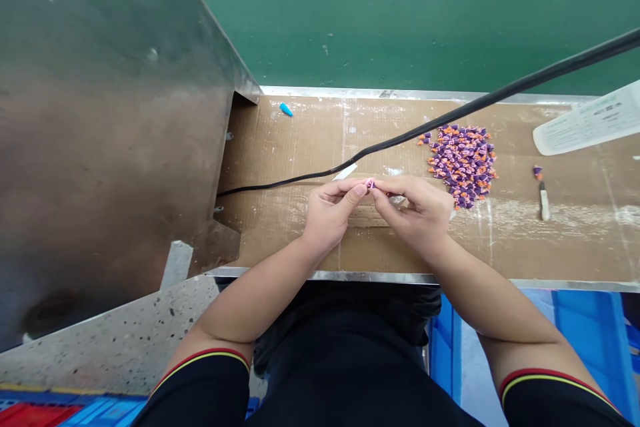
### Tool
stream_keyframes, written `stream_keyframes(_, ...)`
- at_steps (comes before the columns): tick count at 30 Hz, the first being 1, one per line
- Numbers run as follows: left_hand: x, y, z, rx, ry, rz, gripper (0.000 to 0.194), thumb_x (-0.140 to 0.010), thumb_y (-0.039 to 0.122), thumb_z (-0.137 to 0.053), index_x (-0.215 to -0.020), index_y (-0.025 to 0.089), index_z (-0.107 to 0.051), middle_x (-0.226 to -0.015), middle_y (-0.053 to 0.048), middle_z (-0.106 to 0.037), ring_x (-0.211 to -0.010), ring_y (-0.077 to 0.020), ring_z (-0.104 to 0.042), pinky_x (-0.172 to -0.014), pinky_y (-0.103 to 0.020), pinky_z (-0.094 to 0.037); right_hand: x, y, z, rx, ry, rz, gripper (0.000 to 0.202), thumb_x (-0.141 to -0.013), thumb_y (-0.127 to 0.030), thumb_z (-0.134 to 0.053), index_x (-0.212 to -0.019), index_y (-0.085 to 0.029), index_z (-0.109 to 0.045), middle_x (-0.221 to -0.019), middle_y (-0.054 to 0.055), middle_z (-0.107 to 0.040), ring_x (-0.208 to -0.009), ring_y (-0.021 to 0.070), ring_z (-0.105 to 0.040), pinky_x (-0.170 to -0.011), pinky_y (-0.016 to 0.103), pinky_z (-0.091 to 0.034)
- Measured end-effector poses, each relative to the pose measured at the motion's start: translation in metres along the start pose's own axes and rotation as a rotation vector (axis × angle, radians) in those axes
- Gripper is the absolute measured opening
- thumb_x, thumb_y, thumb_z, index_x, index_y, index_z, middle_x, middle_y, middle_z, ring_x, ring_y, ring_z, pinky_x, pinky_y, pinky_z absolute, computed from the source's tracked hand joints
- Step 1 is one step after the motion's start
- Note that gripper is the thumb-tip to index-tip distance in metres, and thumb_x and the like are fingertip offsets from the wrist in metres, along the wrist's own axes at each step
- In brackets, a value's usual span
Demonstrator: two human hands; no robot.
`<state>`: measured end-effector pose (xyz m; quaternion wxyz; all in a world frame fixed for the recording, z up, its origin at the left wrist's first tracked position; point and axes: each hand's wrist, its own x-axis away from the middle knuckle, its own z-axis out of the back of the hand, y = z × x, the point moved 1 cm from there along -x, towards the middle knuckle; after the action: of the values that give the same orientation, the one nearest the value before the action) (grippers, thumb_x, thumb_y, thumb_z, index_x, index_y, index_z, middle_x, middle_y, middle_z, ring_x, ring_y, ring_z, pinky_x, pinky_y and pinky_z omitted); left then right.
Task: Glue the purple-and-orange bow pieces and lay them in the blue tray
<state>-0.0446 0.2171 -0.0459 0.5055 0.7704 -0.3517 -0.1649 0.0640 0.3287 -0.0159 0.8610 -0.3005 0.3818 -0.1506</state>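
Note:
Between the fingertips of both hands is a small purple and pink piece [371,184], partly covered by the fingers. My left hand [331,210] pinches it from the left with thumb and forefinger. From the right, my right hand [419,212] pinches the same piece. A heap of small purple, pink and orange pieces [463,163] lies on the cardboard just beyond my right hand. A white strip [346,172] shows behind my left fingers.
A black cable [395,140] crosses above the cardboard-covered bench [300,140]. A large metal housing [115,113] stands at left. At right are a white container [590,121] and a small white-handled tool [544,204]. A blue tip [286,109] lies at the back.

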Motion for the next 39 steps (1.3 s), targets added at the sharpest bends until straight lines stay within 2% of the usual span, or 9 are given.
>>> stream_keyframes(5, 0.003, 0.0, 0.0, -0.061, -0.021, -0.121, 0.023, -0.085, 0.048, -0.09, -0.094, 0.027, -0.087, -0.104, -0.007, -0.083, -0.106, -0.0233, -0.079, -0.104, -0.041, -0.063, 0.0, -0.004, 0.0, -0.008, 0.012, 0.021, 0.013, -0.098, -0.023, -0.072, -0.09, -0.029, -0.079, -0.087, -0.001, -0.085, -0.077, 0.018, -0.081, -0.075, 0.031, -0.069)
stream_keyframes(9, 0.007, 0.006, -0.004, -0.126, 0.014, -0.203, 0.018, -0.085, 0.046, -0.09, -0.092, 0.03, -0.087, -0.102, -0.005, -0.083, -0.103, -0.0231, -0.08, -0.102, -0.041, -0.065, 0.002, -0.004, 0.0, -0.062, -0.005, -0.022, 0.012, -0.098, -0.025, -0.071, -0.089, -0.03, -0.077, -0.087, 0.0, -0.084, -0.081, 0.0196, -0.082, -0.079, 0.034, -0.07)
stream_keyframes(13, 0.011, 0.008, -0.007, -0.14, 0.037, -0.192, 0.024, -0.083, 0.05, -0.091, -0.093, 0.029, -0.087, -0.104, -0.006, -0.083, -0.103, -0.0252, -0.08, -0.101, -0.043, -0.066, 0.003, -0.005, -0.001, -0.046, 0.034, 0.008, 0.011, -0.098, -0.024, -0.072, -0.089, -0.03, -0.077, -0.087, 0.0, -0.084, -0.08, 0.0193, -0.082, -0.078, 0.034, -0.07)
stream_keyframes(18, 0.01, 0.003, -0.003, -0.126, -0.009, -0.235, 0.014, -0.089, 0.041, -0.088, -0.099, 0.031, -0.087, -0.107, -0.005, -0.083, -0.104, -0.0224, -0.081, -0.101, -0.038, -0.066, 0.001, -0.006, -0.002, -0.036, 0.094, 0.098, 0.013, -0.097, -0.018, -0.074, -0.093, -0.029, -0.078, -0.088, -0.002, -0.085, -0.08, 0.0175, -0.083, -0.077, 0.03, -0.071)
stream_keyframes(22, 0.008, -0.003, -0.001, -0.109, -0.037, -0.262, 0.014, -0.09, 0.039, -0.087, -0.101, 0.03, -0.087, -0.108, -0.006, -0.083, -0.104, -0.022, -0.081, -0.099, -0.036, -0.067, 0.002, -0.005, -0.003, -0.041, 0.124, 0.136, 0.013, -0.094, -0.015, -0.076, -0.094, -0.028, -0.078, -0.088, -0.002, -0.085, -0.079, 0.0175, -0.083, -0.076, 0.029, -0.071)
stream_keyframes(34, 0.007, -0.007, 0.0, -0.083, -0.053, -0.28, 0.01, -0.093, 0.035, -0.085, -0.102, 0.032, -0.087, -0.108, -0.005, -0.083, -0.104, -0.0195, -0.081, -0.1, -0.032, -0.067, 0.005, -0.001, -0.005, -0.028, 0.102, 0.081, 0.009, -0.096, -0.021, -0.075, -0.093, -0.028, -0.079, -0.09, -0.001, -0.085, -0.081, 0.0191, -0.083, -0.079, 0.033, -0.071)
stream_keyframes(39, 0.01, -0.009, -0.002, -0.046, -0.064, -0.207, 0.023, -0.093, 0.043, -0.084, -0.113, 0.031, -0.085, -0.117, -0.007, -0.081, -0.112, -0.0222, -0.079, -0.107, -0.037, -0.065, 0.003, 0.0, -0.005, -0.05, 0.145, 0.1, 0.011, -0.098, -0.019, -0.074, -0.098, -0.028, -0.079, -0.094, 0.0, -0.086, -0.082, 0.0181, -0.083, -0.078, 0.031, -0.071)
